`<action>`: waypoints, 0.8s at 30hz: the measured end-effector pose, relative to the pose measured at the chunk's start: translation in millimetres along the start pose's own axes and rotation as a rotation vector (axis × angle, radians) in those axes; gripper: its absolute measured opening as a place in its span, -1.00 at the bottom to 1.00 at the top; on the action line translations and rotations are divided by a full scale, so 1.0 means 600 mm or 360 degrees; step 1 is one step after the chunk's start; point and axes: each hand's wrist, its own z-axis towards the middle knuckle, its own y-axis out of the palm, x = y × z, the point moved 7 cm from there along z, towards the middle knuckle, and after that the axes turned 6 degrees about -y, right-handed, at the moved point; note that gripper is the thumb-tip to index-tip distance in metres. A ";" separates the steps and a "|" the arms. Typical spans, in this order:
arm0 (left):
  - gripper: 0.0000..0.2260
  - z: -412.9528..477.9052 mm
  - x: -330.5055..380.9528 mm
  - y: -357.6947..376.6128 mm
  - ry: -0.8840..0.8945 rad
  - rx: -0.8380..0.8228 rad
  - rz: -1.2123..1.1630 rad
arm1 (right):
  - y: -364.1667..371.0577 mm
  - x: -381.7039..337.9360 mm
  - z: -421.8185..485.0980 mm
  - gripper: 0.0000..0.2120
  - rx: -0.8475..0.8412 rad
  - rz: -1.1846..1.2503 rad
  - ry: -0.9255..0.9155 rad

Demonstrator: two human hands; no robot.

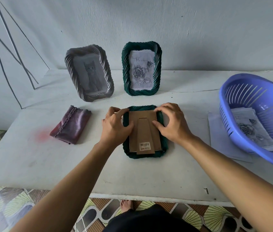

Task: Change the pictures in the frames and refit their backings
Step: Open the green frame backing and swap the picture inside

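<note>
Cloth (pixel 71 125): folded, laid at the left of the table (pixel 31 156).
Grey frame (pixel 88 72): stood at the back, cat picture shown.
Left hand (pixel 115 126): curled over the flat frame's (pixel 145 156) top-left corner, thumb on the backing (pixel 155 136).
Flat frame: laid face down mid-table, backing uppermost.
Green frame (pixel 141 68): stood behind, rose picture shown.
Right hand (pixel 171 124): curled on the top-right corner, thumb on the backing.
Basket (pixel 243 114): tilted at right, pictures (pixel 253 131) inside.
</note>
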 end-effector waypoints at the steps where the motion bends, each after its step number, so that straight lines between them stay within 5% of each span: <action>1: -0.61 0.001 -0.001 0.001 -0.0005 0.0015 0.0000 | 0.002 0.001 0.000 -0.61 -0.0024 -0.0021 0.0015; 5: -0.61 0.005 -0.002 0.004 -0.0015 0.0047 -0.0013 | 0.008 0.008 -0.003 -0.46 -0.0079 -0.0058 0.0082; 17: -0.68 0.016 -0.011 0.019 -0.0018 0.0114 0.0049 | 0.011 0.021 0.007 -0.43 -0.0164 0.0070 0.0148; 24: -0.79 0.042 -0.013 0.019 -0.0213 -0.0098 -0.0027 | 0.013 0.027 0.014 -0.47 -0.0165 0.0138 0.0241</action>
